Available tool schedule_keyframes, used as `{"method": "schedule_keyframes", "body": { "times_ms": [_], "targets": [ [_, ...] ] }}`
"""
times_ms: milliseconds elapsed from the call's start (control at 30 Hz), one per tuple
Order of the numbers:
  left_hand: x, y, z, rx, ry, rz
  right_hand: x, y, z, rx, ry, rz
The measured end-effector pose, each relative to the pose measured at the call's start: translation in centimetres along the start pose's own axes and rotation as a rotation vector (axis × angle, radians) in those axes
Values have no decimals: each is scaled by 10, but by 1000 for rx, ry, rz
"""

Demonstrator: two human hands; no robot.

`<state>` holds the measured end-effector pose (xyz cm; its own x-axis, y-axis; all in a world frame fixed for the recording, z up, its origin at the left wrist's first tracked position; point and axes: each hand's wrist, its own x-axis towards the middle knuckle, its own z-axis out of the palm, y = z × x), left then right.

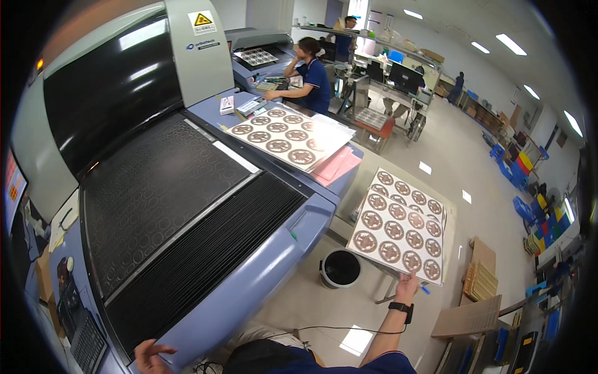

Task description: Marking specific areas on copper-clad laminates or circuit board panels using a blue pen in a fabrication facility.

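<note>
My right hand [407, 288], with a dark watch on its wrist, pinches the near edge of a white panel [403, 232] printed with rows of brown ring patterns. This panel lies over or just above a similar panel [418, 197] on a side table; whether the two touch all over, I cannot tell. My left hand [152, 357] is at the front edge of the big blue-grey machine [261, 249], its fingers apart and nothing in them. Further back on the machine's right side rests another patterned panel [278, 135] on white sheets, with pink sheets [336, 166] beneath.
The machine has a flat dark bed [162, 187] and ribbed black bellows [212, 255]. A black bin [341, 268] stands on the floor between machine and side table. A keyboard [88, 344] is at the left. A seated co-worker [314, 78] is beyond the machine. Wooden boards [467, 316] lean at right.
</note>
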<state>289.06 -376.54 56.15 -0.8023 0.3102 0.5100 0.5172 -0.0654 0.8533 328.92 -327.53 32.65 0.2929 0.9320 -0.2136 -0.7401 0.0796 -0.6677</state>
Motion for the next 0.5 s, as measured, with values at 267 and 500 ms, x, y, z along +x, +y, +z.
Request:
{"method": "schedule_keyframes", "body": {
  "times_ms": [267, 500],
  "targets": [
    [5, 21, 39, -335, -418, -202, -141, -88, 117, -36, -187, -251],
    [91, 44, 121, -778, -606, -371, -235, -66, 209, 89, -589, 46]
  ]
}}
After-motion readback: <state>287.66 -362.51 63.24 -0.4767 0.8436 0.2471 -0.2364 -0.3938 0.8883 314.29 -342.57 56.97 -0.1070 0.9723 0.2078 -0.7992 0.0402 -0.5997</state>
